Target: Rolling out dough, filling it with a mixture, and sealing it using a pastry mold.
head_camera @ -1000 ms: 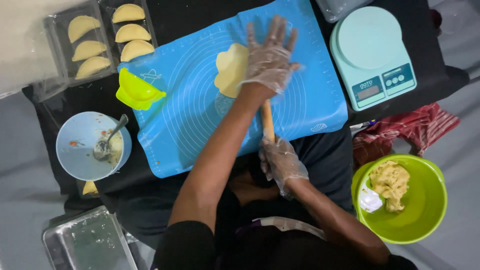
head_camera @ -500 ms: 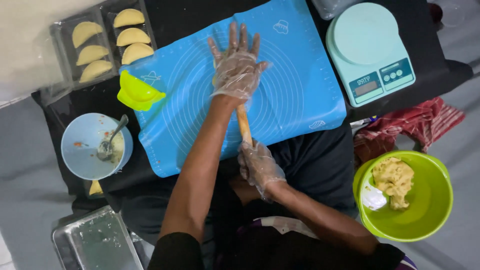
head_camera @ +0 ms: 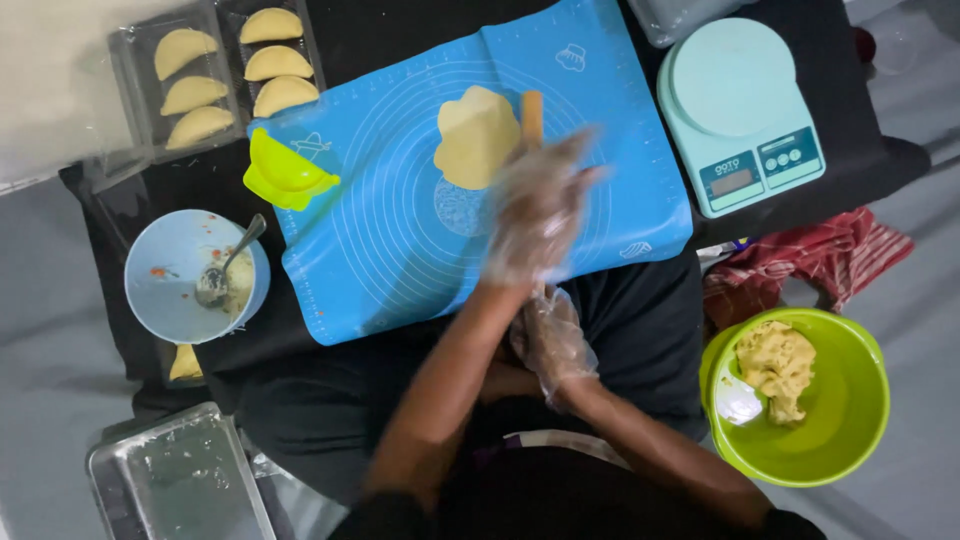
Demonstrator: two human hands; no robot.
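Both gloved hands lie flat and open on a wooden rolling pin (head_camera: 533,110). The left hand (head_camera: 540,205), blurred, presses near its far end; the right hand (head_camera: 552,335) presses the near end. Flattened dough (head_camera: 474,138) lies on the blue mat (head_camera: 380,230), just beyond the left hand.

light: even, bright, soft overhead | shadows: faint | blur: gloved left hand (head_camera: 540,205) smeared by motion, rest sharp | glare: mild sheen on clear plastic tray (head_camera: 180,480) | edges: slight wide-angle bend
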